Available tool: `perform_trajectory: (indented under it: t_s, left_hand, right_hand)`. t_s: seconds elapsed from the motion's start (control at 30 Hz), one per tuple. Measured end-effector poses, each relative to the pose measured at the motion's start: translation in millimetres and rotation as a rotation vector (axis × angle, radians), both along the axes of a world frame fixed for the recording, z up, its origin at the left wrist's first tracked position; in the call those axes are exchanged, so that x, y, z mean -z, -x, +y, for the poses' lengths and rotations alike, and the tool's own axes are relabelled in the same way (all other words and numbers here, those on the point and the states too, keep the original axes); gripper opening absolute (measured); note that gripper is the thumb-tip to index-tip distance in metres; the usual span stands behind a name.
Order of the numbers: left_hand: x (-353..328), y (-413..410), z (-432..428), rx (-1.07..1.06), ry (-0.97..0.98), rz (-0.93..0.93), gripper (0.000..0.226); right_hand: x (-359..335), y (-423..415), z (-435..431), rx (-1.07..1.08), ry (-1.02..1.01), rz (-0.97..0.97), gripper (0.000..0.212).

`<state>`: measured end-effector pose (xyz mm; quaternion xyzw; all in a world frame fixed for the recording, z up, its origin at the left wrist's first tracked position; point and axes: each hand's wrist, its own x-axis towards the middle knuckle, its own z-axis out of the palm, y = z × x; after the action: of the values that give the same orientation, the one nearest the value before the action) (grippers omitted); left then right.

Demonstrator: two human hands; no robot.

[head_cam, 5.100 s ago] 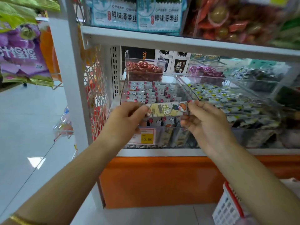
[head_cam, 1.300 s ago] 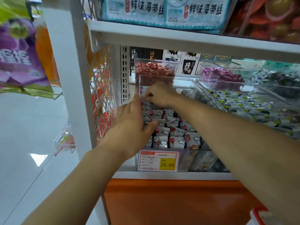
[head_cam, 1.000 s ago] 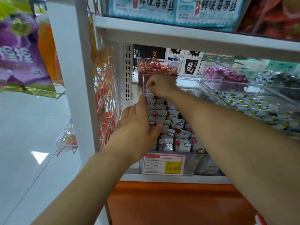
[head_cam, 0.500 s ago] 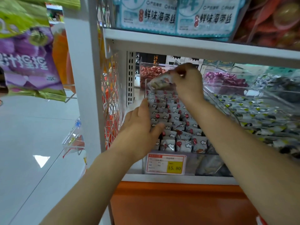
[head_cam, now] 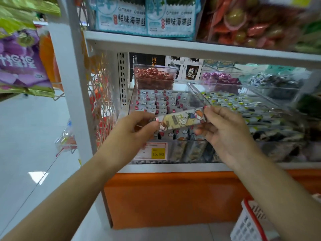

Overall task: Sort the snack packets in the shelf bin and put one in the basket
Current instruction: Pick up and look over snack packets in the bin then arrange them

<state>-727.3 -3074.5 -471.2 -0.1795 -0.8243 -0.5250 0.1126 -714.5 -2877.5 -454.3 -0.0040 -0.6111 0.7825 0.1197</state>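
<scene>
Fingers of left hand (head_cam: 132,130) and right hand (head_cam: 226,132) pinch snack packet (head_cam: 180,120) ends, before shelf bin (head_cam: 197,95). Selection probably done; next: lower it into basket (head_cam: 248,225).

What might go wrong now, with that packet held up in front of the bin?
The snack packet is pinched only at its ends by the left hand and right hand, so it might slip when one lets go. The basket sits low at the right, barely in view, so a drop could miss it.

purple bag (head_cam: 20,61) hangs at left; blue-white packs (head_cam: 145,18) above; yellow price tag (head_cam: 157,151) below.
</scene>
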Motion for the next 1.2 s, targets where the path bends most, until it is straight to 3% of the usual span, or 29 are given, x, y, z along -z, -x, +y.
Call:
perform_trajectory:
  t_s: [0.13,0.2,0.3,0.37,0.5,0.7,0.8,0.87,1.2]
  left_hand:
    - [5,-5,0,0.086,-0.388,-0.296,0.019]
    - [4,-6,1,0.109,-0.515,-0.355,0.021]
    - [5,-6,2,0.055,-0.627,-0.380,0.038]
    - [4,-4,1,0.025,-0.691,-0.405,0.032]
    - [3,-3,3,0.053,-0.773,-0.446,0.034]
    - [2,-1,6,0.080,-0.641,-0.379,0.038]
    - [0,-2,6,0.127,-0.635,-0.402,0.022]
    - [0,-2,6,0.113,-0.567,-0.377,0.012]
    - [-3,-5,1,0.057,-0.228,-0.211,0.024]
  right_hand:
    - [8,-6,3,-0.051,0.136,-0.053,0.018]
    - [12,-5,3,-0.082,0.142,-0.071,0.018]
    - [15,-6,2,-0.129,0.115,-0.081,0.015]
    - [17,-5,1,-0.161,0.127,-0.081,0.022]
    - [20,-2,2,-0.150,0.149,-0.084,0.016]
    - [24,1,2,-0.051,-0.007,-0.022,0.013]
    - [26,3,2,-0.037,-0.124,0.026,0.006]
    - [26,3,1,-0.041,-0.174,0.041,0.013]
    - [25,3,0,0.028,-0.352,0.046,0.013]
